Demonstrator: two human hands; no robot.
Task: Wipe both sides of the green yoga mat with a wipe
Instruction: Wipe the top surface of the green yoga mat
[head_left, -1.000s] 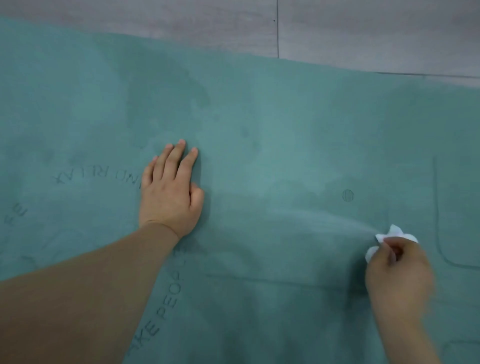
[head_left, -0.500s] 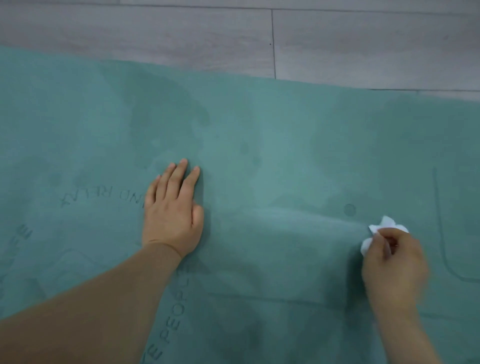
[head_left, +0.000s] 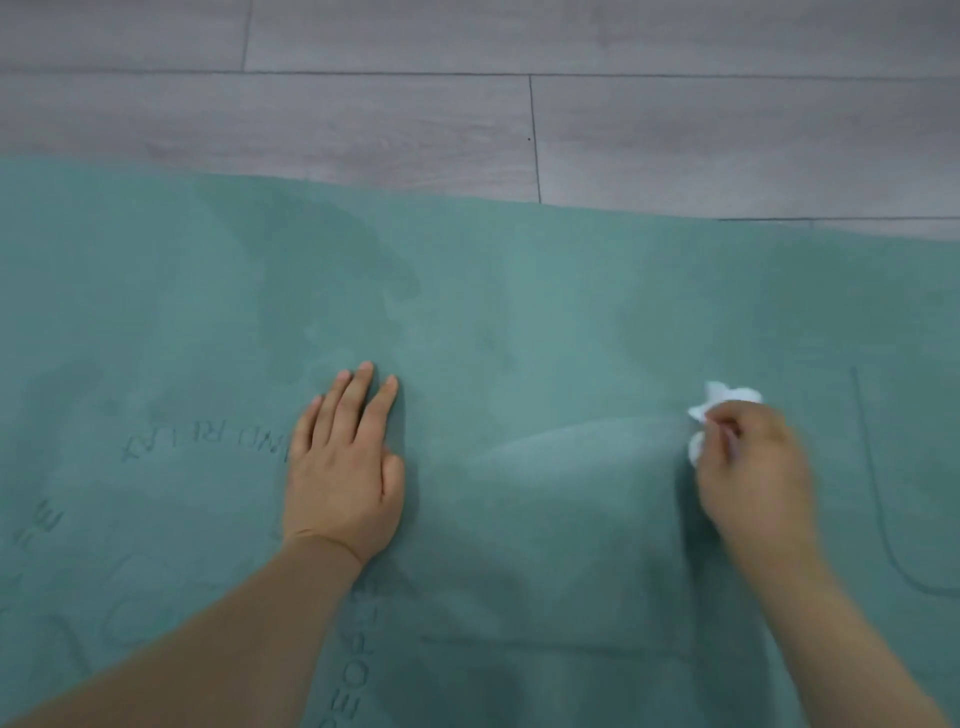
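Observation:
The green yoga mat (head_left: 545, 322) lies flat on the floor and fills most of the view, with embossed letters and lines on its surface. My left hand (head_left: 345, 467) rests flat on the mat, palm down, fingers together, holding nothing. My right hand (head_left: 753, 467) is closed around a crumpled white wipe (head_left: 719, 402), which sticks out past the fingertips and touches the mat. A darker damp streak trails left of the wipe. The right hand is blurred.
Grey wood-look floor planks (head_left: 519, 104) run beyond the mat's far edge. An embossed curved line (head_left: 872, 493) marks the mat to the right of my right hand. Darker damp patches (head_left: 363, 260) show near the mat's far edge.
My right hand with the wipe has slid away from me and slightly left across the mat. The view has tilted up, showing more floor. My left hand stays pressed in place.

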